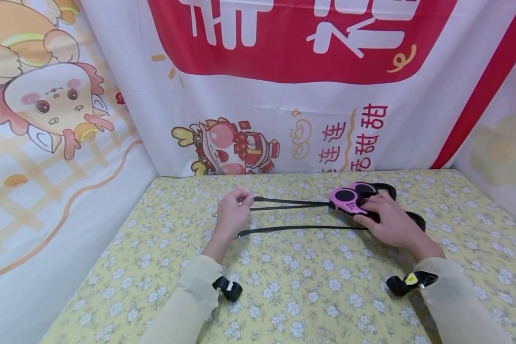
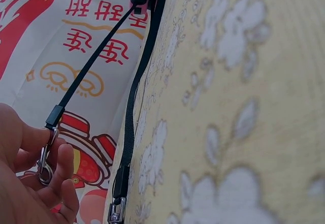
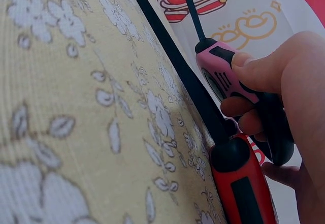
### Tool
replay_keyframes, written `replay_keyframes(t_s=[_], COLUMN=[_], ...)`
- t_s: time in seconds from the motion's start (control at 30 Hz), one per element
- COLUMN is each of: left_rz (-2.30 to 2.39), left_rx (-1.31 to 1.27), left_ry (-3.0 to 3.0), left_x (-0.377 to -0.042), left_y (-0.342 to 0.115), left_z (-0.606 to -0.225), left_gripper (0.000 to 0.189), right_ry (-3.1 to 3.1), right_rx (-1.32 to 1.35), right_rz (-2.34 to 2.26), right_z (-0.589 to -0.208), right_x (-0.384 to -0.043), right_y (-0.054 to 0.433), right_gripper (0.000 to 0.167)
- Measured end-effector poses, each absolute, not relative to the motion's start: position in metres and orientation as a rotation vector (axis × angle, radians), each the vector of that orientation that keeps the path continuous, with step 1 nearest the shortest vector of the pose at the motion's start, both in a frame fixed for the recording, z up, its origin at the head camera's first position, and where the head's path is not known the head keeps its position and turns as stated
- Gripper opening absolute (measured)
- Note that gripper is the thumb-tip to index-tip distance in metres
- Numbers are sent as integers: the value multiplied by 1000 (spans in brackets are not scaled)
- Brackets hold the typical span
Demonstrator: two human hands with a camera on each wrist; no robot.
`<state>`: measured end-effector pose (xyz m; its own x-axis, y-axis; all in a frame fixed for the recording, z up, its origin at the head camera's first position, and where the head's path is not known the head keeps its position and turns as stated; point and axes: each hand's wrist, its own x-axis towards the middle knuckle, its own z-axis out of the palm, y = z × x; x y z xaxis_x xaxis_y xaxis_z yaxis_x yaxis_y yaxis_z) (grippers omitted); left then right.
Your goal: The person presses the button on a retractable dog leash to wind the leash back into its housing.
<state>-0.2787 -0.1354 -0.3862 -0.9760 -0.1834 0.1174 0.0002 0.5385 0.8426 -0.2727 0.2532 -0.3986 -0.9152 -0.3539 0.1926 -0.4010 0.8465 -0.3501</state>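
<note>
Near the table's middle, my left hand (image 1: pixel 233 212) pinches the metal snap clip (image 2: pixel 45 160) at the end of a black leash strap (image 1: pixel 292 201). That strap runs to a pink and black retractable dog leash (image 1: pixel 345 199), whose black handle my right hand (image 1: pixel 389 220) grips. In the right wrist view, the thumb lies on the pink casing (image 3: pixel 223 64). A red and black retractable leash (image 3: pixel 244 183) lies on the table under that hand; its casing is mostly hidden in the head view. A second pink part (image 1: pixel 361 186) shows behind the gripped leash.
Another black strap (image 1: pixel 301 227) stretches across the table nearer to me, with a metal clip (image 2: pixel 118 210) at its end. A third strap (image 1: pixel 284 207) passes by my left hand. The flowered tablecloth (image 1: pixel 292 286) meets a printed cloth backdrop (image 1: pixel 284 114) behind.
</note>
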Motion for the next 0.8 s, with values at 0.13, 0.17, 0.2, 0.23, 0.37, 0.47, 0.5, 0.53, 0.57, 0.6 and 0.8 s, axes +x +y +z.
replay_keyframes(t_s=[0.13, 0.17, 0.2, 0.23, 0.37, 0.47, 0.5, 0.53, 0.57, 0.6, 0.8], left_rz=[-1403, -1400, -1398, -1395, -1387, -1389, -1393, -1392, -1394, -1394, -1395], left_rx=[156, 155, 156, 154, 153, 157, 156, 151, 145, 138, 106], left_ry=[-2595, -2600, -2604, -2607, -2605, -2603, -2604, -2606, -2608, -2610, -2618], left_x=[-278, -278, -278, -278, -278, -277, -277, -277, -278, -277, -276], left_y=[-135, -134, -134, -134, -133, -133, -133, -133, -133, -133, -133], left_z=[-386, -386, -386, -385, -385, -385, -385, -386, -386, -386, -386], left_gripper=[14, 14, 14, 14, 14, 14, 13, 13, 13, 13, 13], right_ry=[-2899, -2898, -2894, -2893, -2882, -2871, -2867, -2865, -2864, -2864, -2865], right_rx=[593, 595, 597, 599, 614, 626, 630, 630, 632, 632, 641], right_rz=[583, 577, 571, 565, 549, 549, 548, 551, 550, 551, 541], right_z=[-399, -399, -399, -399, -399, -400, -400, -400, -399, -400, -400], right_x=[-272, -272, -272, -272, -272, -271, -271, -271, -271, -271, -272], right_y=[252, 252, 251, 251, 250, 250, 250, 250, 250, 250, 251], right_gripper=[56, 56, 55, 54, 53, 52, 51, 51, 51, 51, 52])
